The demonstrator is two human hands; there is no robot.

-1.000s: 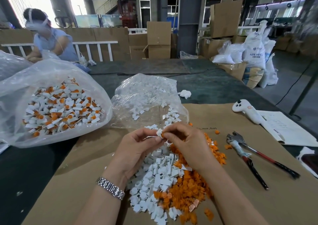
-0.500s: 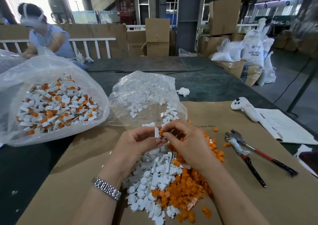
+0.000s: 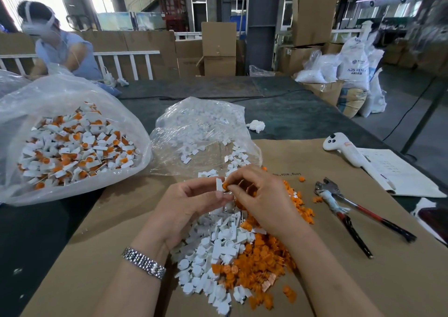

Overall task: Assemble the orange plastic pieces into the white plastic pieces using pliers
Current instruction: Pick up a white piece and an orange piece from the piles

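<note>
My left hand (image 3: pixel 191 200) pinches a small white plastic piece (image 3: pixel 219 183) above the loose heap. My right hand (image 3: pixel 259 195) pinches an orange piece (image 3: pixel 226 186) against that white piece. Below my hands lie a pile of white pieces (image 3: pixel 213 249) and a pile of orange pieces (image 3: pixel 261 261) on brown cardboard (image 3: pixel 363 280). The pliers (image 3: pixel 339 202), with red and black handles, lie untouched on the cardboard to the right of my hands.
A clear bag of assembled white-and-orange pieces (image 3: pixel 72 147) sits at the left. Another clear bag of white pieces (image 3: pixel 206 137) lies behind my hands. A white controller (image 3: pixel 339 144) and papers (image 3: pixel 397 171) lie at the right. Another person (image 3: pixel 55 45) works at the far left.
My hands stayed together over the heap; the orange piece now shows pressed at the white piece's side. The view shifted slightly.
</note>
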